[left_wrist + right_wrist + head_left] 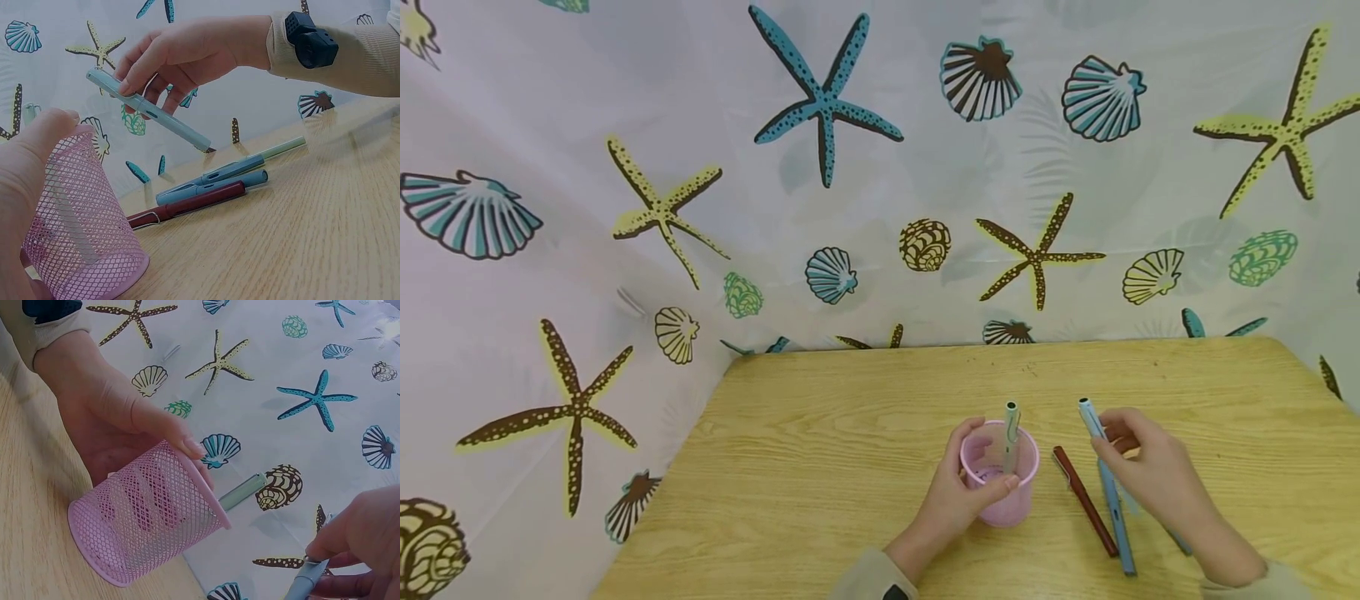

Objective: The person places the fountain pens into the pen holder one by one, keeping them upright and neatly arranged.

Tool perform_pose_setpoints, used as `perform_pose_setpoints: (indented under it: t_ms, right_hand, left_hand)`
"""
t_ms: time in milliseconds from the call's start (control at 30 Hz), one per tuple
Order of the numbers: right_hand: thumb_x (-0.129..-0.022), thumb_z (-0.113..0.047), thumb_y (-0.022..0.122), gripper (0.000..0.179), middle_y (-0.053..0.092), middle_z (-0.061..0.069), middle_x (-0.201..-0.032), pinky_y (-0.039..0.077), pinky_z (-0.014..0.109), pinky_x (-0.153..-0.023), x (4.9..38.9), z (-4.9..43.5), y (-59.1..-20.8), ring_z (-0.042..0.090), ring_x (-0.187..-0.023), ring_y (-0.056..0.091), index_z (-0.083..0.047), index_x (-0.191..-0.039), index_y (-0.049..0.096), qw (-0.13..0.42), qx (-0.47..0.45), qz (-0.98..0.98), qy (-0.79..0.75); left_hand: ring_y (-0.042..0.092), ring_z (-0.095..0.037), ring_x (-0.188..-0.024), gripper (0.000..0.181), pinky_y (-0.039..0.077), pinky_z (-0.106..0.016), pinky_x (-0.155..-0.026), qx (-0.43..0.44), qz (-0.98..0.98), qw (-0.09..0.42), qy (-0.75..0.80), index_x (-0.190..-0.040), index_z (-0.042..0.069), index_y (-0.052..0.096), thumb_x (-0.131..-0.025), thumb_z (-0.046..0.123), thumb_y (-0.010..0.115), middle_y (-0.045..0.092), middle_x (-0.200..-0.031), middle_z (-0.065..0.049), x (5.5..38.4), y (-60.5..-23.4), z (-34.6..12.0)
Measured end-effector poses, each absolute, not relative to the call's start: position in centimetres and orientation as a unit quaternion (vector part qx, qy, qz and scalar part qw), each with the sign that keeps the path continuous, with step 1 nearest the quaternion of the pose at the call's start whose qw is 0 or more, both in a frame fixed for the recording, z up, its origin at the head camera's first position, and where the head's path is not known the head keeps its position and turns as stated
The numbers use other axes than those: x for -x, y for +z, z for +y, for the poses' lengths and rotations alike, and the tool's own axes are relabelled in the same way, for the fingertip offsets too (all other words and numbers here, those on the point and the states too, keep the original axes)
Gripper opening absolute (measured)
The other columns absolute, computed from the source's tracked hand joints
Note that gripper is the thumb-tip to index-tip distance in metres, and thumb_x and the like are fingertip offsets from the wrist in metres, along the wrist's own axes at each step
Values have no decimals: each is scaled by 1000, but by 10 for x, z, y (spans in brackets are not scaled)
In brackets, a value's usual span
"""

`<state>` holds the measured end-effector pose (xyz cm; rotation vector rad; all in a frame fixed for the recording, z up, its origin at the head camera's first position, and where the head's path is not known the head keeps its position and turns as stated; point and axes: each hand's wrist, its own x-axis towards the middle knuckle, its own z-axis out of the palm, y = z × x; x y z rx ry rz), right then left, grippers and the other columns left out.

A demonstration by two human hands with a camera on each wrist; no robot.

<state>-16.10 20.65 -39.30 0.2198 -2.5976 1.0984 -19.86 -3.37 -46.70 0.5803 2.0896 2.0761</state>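
My left hand [951,492] grips a pink mesh pen holder [1009,508], its fingers round the far side and its thumb on the near side. A pale green pen [1011,429] stands inside, leaning on the wall, its top above the rim. To the right of the holder, my right hand [1161,471] pinches a light blue pen [159,114] between thumb and fingers, above the table and tilted. Beneath and beside that hand lie a dark red pen [1086,504] and a blue pen [1117,521]. Another bluish pen [1180,542] is mostly hidden by the right wrist.
The wooden table [805,467] extends to the left of the holder and behind both hands. A curtain [865,208] printed with starfish and shells hangs along the table's back edge and sides. Dark devices are strapped to both wrists.
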Motion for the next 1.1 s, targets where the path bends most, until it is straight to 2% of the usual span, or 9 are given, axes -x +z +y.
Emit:
perform_pose_setpoints:
  t_ms: [267, 600, 767, 933, 1100]
  right_hand:
    - [-90, -17, 63, 25, 61, 3, -90, 51, 24, -64, 160, 192, -385, 17, -81, 57, -3, -110, 58, 153, -84, -897, 406]
    - [-87, -10, 66, 19, 62, -2, -85, 51, 22, -60, 163, 177, -381, 6, -76, 56, -7, -105, 60, 237, -121, -863, 429]
    - [-85, -5, 67, 22, 63, -2, -85, 51, 23, -59, 165, 164, -376, 6, -76, 58, -7, -105, 60, 259, -145, -832, 468]
    - [-82, 1, 68, 26, 64, 0, -87, 49, 18, -58, 168, 152, -374, 7, -75, 57, -5, -106, 60, 293, -167, -806, 487]
    - [-81, 5, 67, 29, 63, 1, -90, 48, 15, -60, 172, 140, -373, 7, -78, 57, -3, -107, 58, 315, -179, -784, 504]
  left_hand:
    - [38, -26, -125, 74, 36, -47, -99, -186, 691, 73, 695, -136, 37, 33, -79, 21, 75, 39, -135, -2, 198, -467, -35]
    - [38, -24, -125, 72, 36, -46, -99, -192, 695, 69, 690, -135, 40, 32, -80, 24, 75, 40, -135, 1, 199, -467, -33]
    - [38, -25, -126, 72, 36, -47, -99, -193, 695, 65, 689, -136, 38, 32, -80, 24, 74, 40, -135, -1, 199, -468, -34]
    - [38, -25, -126, 72, 36, -47, -99, -192, 697, 65, 688, -136, 36, 32, -80, 23, 74, 40, -135, -2, 199, -468, -35]
    - [39, -20, -125, 70, 38, -45, -98, -188, 697, 74, 688, -135, 39, 32, -81, 25, 74, 41, -134, 1, 200, -468, -36]
